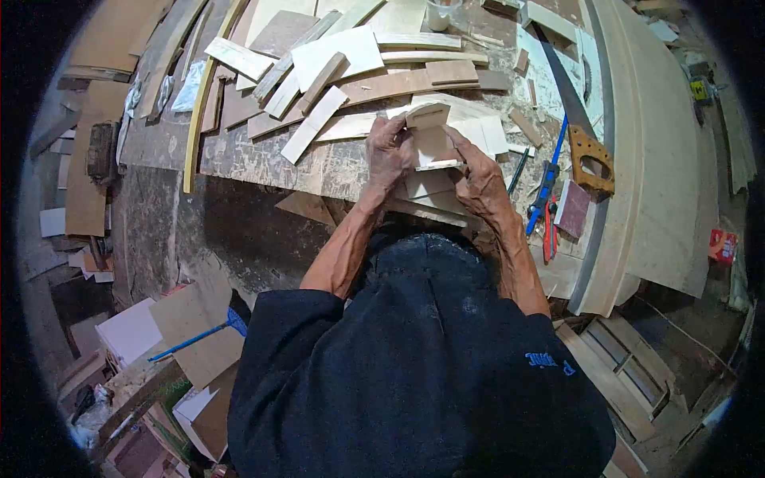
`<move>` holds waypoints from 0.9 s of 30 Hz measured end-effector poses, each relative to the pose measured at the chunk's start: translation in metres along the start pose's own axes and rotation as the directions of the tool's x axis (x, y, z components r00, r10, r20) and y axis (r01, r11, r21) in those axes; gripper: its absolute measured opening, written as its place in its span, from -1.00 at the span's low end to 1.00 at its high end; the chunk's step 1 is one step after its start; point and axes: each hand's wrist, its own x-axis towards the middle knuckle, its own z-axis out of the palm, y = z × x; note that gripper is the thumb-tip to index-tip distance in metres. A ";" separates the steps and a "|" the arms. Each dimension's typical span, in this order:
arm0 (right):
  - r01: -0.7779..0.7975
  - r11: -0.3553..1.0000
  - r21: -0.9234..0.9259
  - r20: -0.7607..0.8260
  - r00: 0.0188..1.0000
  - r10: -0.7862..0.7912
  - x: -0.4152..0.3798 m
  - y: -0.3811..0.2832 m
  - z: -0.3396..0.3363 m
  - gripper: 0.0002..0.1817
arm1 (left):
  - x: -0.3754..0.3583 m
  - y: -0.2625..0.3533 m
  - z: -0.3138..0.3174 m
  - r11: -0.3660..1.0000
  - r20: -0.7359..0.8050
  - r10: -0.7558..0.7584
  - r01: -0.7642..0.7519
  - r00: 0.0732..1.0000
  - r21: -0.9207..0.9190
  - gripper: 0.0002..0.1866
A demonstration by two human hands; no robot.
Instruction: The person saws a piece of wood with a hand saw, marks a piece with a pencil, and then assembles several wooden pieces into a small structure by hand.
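Between my two hands is a small pale wooden frame (433, 143) made of thin boards set at angles, its upper board rounded at the top. My left hand (390, 153) grips its left side, fingers bent around the edge. On the other side, my right hand (480, 182) holds it with the thumb and fingers along the right edge. The fingertips are partly hidden by the boards. Pale flat boards (430, 191) lie just below the frame at the bench edge. A dark pencil-like stick (519, 170) rests to the right of my right hand.
Wood strips and offcuts (335, 68) cover the worn workbench (263, 167). On the right lie a handsaw (591, 159) with a wooden handle, a blue clamp-like tool (544, 187), red-handled pliers (550, 231) and a reddish block (572, 209). A long curved panel (637, 159) borders that side.
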 end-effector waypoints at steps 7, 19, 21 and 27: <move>0.013 1.000 -0.003 -0.024 1.000 -0.013 -0.001 0.004 0.005 -0.10 | -0.002 0.003 0.001 0.994 -0.033 0.102 -0.101 0.994 0.049 -0.53; -0.059 0.992 0.107 0.063 0.997 0.053 -0.014 0.004 -0.005 -0.12 | 0.000 0.000 0.003 0.999 -0.051 0.032 -0.033 0.998 -0.025 -0.56; -0.048 0.997 0.063 0.058 0.997 0.044 -0.017 0.004 -0.007 -0.12 | 0.001 0.003 0.003 0.999 -0.037 -0.024 0.022 0.999 -0.049 -0.56; 0.009 1.000 -0.003 0.023 1.000 -0.008 -0.018 0.001 -0.007 -0.17 | 0.001 0.011 0.003 0.998 -0.048 0.014 -0.011 0.999 0.057 -0.56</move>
